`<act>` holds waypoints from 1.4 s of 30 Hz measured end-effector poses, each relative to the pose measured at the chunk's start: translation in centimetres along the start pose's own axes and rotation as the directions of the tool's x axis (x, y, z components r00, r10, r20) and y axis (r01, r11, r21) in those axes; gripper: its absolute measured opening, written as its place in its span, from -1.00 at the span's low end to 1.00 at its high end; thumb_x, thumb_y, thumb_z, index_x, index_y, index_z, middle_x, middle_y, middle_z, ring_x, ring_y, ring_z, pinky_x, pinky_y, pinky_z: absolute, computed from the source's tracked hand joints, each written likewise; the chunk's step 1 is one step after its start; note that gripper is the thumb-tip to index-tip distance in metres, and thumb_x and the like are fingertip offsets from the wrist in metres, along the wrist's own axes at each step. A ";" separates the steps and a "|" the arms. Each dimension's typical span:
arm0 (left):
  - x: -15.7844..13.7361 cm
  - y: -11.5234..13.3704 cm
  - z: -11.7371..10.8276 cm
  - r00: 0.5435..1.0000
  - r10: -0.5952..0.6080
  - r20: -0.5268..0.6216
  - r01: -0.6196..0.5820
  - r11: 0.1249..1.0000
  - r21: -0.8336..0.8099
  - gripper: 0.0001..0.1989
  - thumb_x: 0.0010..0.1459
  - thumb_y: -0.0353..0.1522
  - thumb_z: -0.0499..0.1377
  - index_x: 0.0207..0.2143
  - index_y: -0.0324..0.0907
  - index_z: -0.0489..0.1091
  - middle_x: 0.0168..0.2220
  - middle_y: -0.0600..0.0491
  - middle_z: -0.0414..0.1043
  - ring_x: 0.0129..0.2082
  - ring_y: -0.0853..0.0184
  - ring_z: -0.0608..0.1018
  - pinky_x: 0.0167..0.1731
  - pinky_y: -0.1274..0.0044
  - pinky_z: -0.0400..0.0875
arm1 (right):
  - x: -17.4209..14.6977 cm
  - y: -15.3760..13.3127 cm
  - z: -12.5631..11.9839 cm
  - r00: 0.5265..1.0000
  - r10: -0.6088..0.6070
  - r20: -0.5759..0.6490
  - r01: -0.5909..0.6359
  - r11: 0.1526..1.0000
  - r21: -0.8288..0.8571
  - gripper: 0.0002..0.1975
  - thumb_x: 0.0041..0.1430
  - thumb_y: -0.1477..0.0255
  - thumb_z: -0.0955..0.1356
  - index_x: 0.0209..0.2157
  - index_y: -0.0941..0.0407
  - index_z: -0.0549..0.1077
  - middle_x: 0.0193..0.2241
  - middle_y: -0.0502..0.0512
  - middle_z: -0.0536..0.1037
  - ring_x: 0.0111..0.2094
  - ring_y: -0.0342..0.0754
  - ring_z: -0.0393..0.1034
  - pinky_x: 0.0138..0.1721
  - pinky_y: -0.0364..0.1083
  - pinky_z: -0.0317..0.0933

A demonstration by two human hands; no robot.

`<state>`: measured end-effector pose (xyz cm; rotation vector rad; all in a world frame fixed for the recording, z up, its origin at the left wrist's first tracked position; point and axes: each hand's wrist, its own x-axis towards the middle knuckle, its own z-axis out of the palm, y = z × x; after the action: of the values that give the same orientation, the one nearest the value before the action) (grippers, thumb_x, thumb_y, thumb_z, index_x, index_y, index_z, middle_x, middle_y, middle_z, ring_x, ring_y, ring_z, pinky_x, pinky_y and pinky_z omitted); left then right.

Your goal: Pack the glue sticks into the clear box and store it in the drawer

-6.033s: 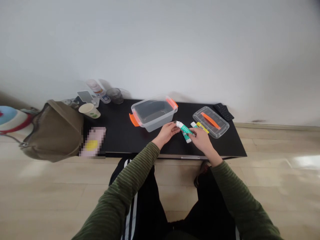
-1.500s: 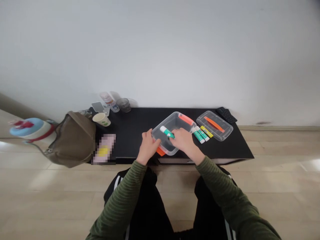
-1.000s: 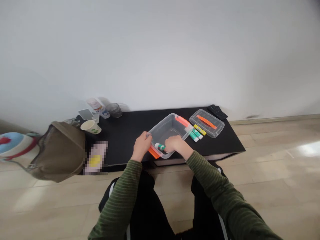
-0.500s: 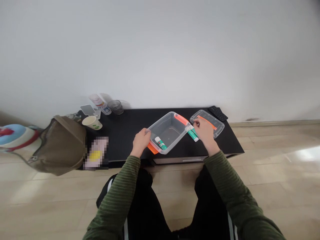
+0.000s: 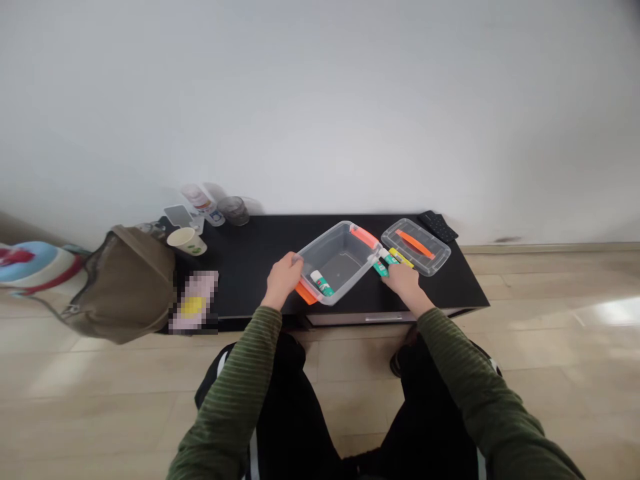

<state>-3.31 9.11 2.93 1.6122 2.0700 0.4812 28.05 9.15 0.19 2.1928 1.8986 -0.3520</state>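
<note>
An open clear plastic box [image 5: 338,300] with orange clip handles sits on the black table. Inside it, near the left end, lies a green-and-white glue stick [image 5: 322,283]. My left hand [image 5: 283,279] is closed on the box's left rim. Just beyond the right end of the box lie more green-and-white glue sticks [image 5: 380,267] and a yellow stick [image 5: 401,258]. My right hand [image 5: 404,283] has its fingers closed on one of the green sticks; the fingertips are partly hidden.
The box's clear lid [image 5: 435,266] with an orange handle lies at right, by a black remote-like object [image 5: 438,227]. At left stand a paper cup [image 5: 187,242], a glass [image 5: 233,211], a spray bottle [image 5: 203,204] and a brown bag [image 5: 135,280]. A wall rises behind the table [image 5: 270,233].
My right hand has moved down and slightly toward me, from the lid's edge onto the green glue sticks. The yellow stick and lid handle now show. My left hand stays on the box.
</note>
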 end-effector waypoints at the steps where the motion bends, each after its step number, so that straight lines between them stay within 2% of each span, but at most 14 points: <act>1: 0.0 0.0 0.0 1.000 0.000 0.003 0.000 1.000 0.005 -0.71 0.24 -0.23 -0.01 -0.13 -0.02 0.47 -0.19 0.00 0.58 -0.17 0.16 0.58 -0.26 0.48 0.35 | 0.0 0.0 0.1 1.000 0.000 0.001 0.000 1.000 0.015 -0.65 0.25 0.22 0.35 -0.05 0.11 0.57 -0.03 0.33 0.57 -0.02 0.20 0.49 -0.11 0.05 0.33; 5: 0.2 -0.1 0.1 1.000 0.000 0.008 0.000 1.000 0.016 -0.71 0.24 -0.24 0.00 -0.11 -0.01 0.46 -0.15 -0.01 0.59 -0.14 0.14 0.58 -0.23 0.46 0.37 | 0.0 1.1 -0.2 0.997 0.014 -0.071 -0.004 0.990 0.141 -0.66 0.23 0.20 0.34 -0.15 0.14 0.59 -0.11 0.32 0.60 -0.06 0.19 0.51 -0.13 0.01 0.31; 8: 0.1 -0.1 0.1 1.000 0.005 0.005 -0.005 1.000 0.026 -0.71 0.23 -0.25 0.00 -0.11 0.00 0.46 -0.16 0.00 0.59 -0.13 0.13 0.59 -0.23 0.46 0.37 | -0.3 2.2 -1.4 0.973 0.053 -0.224 0.014 0.957 0.289 -0.65 0.26 0.18 0.30 -0.24 0.15 0.59 -0.26 0.27 0.62 -0.14 0.15 0.52 -0.16 -0.03 0.27; 10: -0.1 0.2 0.0 1.000 0.008 0.004 -0.008 0.999 0.033 -0.71 0.23 -0.27 0.00 -0.10 0.00 0.45 -0.16 0.00 0.59 -0.13 0.14 0.59 -0.22 0.46 0.37 | -0.8 2.4 -2.4 0.927 0.073 -0.368 0.087 0.912 0.401 -0.63 0.30 0.17 0.27 -0.21 0.15 0.56 -0.29 0.23 0.62 -0.19 0.10 0.51 -0.17 -0.05 0.25; 12: -0.4 0.5 -0.1 1.000 0.008 0.005 -0.008 0.999 0.037 -0.72 0.24 -0.27 0.00 -0.09 0.00 0.45 -0.17 -0.01 0.59 -0.14 0.13 0.59 -0.24 0.46 0.36 | -1.5 1.6 -3.4 0.871 0.044 -0.489 0.214 0.862 0.459 -0.63 0.32 0.19 0.25 -0.14 0.16 0.54 -0.25 0.22 0.62 -0.22 0.06 0.49 -0.17 -0.07 0.24; 15: -0.7 0.9 0.0 1.000 0.016 0.008 -0.016 0.999 0.034 -0.71 0.27 -0.26 -0.02 -0.09 -0.03 0.44 -0.17 -0.03 0.59 -0.14 0.13 0.59 -0.26 0.47 0.36 | -2.9 -1.0 -4.4 0.838 -0.095 -0.538 0.362 0.834 0.416 -0.65 0.30 0.24 0.26 -0.07 0.15 0.52 -0.19 0.21 0.61 -0.20 0.03 0.46 -0.15 -0.09 0.23; 20: -0.7 1.0 0.4 1.000 0.025 0.008 -0.025 0.999 0.030 -0.72 0.27 -0.28 -0.01 -0.09 -0.02 0.44 -0.17 -0.01 0.59 -0.13 0.15 0.59 -0.24 0.47 0.36 | -4.4 -5.8 -5.2 0.864 -0.351 -0.361 0.434 0.882 0.182 -0.73 0.24 0.23 0.33 -0.20 0.09 0.58 -0.19 0.16 0.62 -0.07 0.07 0.43 -0.08 -0.08 0.21; 23: -0.7 0.9 0.5 1.000 0.029 0.006 -0.029 0.999 0.023 -0.74 0.26 -0.29 0.00 -0.10 -0.02 0.45 -0.17 -0.01 0.59 -0.14 0.15 0.59 -0.23 0.47 0.36 | -4.4 -7.5 -5.5 0.880 -0.415 -0.229 0.432 0.901 0.029 -0.67 0.24 0.19 0.32 -0.26 0.12 0.61 -0.23 0.24 0.63 -0.04 0.15 0.43 -0.02 0.00 0.20; 26: -0.7 1.1 0.4 0.999 0.034 0.013 -0.034 0.999 0.021 -0.74 0.26 -0.30 0.00 -0.11 -0.01 0.45 -0.17 0.00 0.59 -0.15 0.16 0.59 -0.23 0.47 0.36 | -4.0 -8.5 -5.8 0.909 -0.401 -0.114 0.397 0.916 -0.058 -0.63 0.23 0.19 0.32 -0.22 0.17 0.62 -0.22 0.32 0.64 -0.01 0.21 0.46 0.04 0.09 0.19; 30: -0.9 1.5 0.3 0.997 0.074 0.031 -0.075 0.997 0.033 -0.72 0.28 -0.29 -0.03 -0.11 -0.04 0.44 -0.20 0.00 0.58 -0.18 0.18 0.58 -0.25 0.49 0.34 | -3.3 -9.6 -5.9 0.937 -0.342 0.062 0.344 0.939 -0.023 -0.59 0.17 0.22 0.37 -0.07 0.18 0.60 -0.07 0.37 0.61 -0.02 0.21 0.50 -0.06 0.06 0.29; 33: -0.9 1.7 0.3 0.996 0.075 0.041 -0.077 0.996 0.052 -0.71 0.27 -0.30 -0.03 -0.09 -0.04 0.44 -0.22 0.00 0.57 -0.21 0.20 0.57 -0.27 0.50 0.33 | -3.0 -10.2 -5.8 0.929 -0.339 0.149 0.345 0.938 -0.017 -0.58 0.13 0.24 0.39 -0.03 0.16 0.61 -0.02 0.38 0.60 -0.01 0.21 0.52 -0.10 0.04 0.34; 38: -0.9 1.9 0.3 0.995 0.087 0.049 -0.090 0.994 0.061 -0.71 0.27 -0.28 -0.03 -0.09 -0.03 0.44 -0.21 0.01 0.58 -0.19 0.19 0.58 -0.26 0.50 0.33 | -2.7 -10.4 -5.8 0.890 -0.379 0.254 0.398 0.917 -0.027 -0.58 0.07 0.28 0.43 -0.04 0.13 0.61 -0.04 0.37 0.61 -0.01 0.22 0.53 -0.09 0.05 0.37; 42: -0.9 2.0 0.3 0.994 0.093 0.054 -0.096 0.994 0.057 -0.71 0.26 -0.30 -0.03 -0.10 -0.03 0.45 -0.18 0.00 0.58 -0.15 0.17 0.58 -0.24 0.49 0.34 | -2.9 -10.2 -5.7 0.880 -0.391 0.271 0.410 0.912 -0.015 -0.66 0.12 0.33 0.38 -0.09 0.09 0.63 -0.04 0.32 0.62 0.00 0.22 0.52 -0.10 0.08 0.38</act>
<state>-1.35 8.74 3.96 1.7448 1.9955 0.4091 17.76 9.72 6.39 1.5976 2.1587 -0.5999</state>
